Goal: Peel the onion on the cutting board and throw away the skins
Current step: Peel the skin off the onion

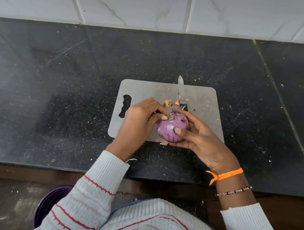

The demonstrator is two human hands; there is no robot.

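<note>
Both hands [165,128] cradle the onion [172,127] (purple) above the cutting board [204,103].

Person: ribbed white sweater [159,227] with thin red wavy stripes, long sleeves. Right wrist, right of centre: knotted orange thread [225,175]; below it, a slim beaded bracelet [233,191]. Left cuff [118,161], loose white thread.

The knife [180,93] and skin scraps [168,102] crowd the cutting board [147,90] just above centre frame. The counter [52,83] lies open at left and upper right.
</note>
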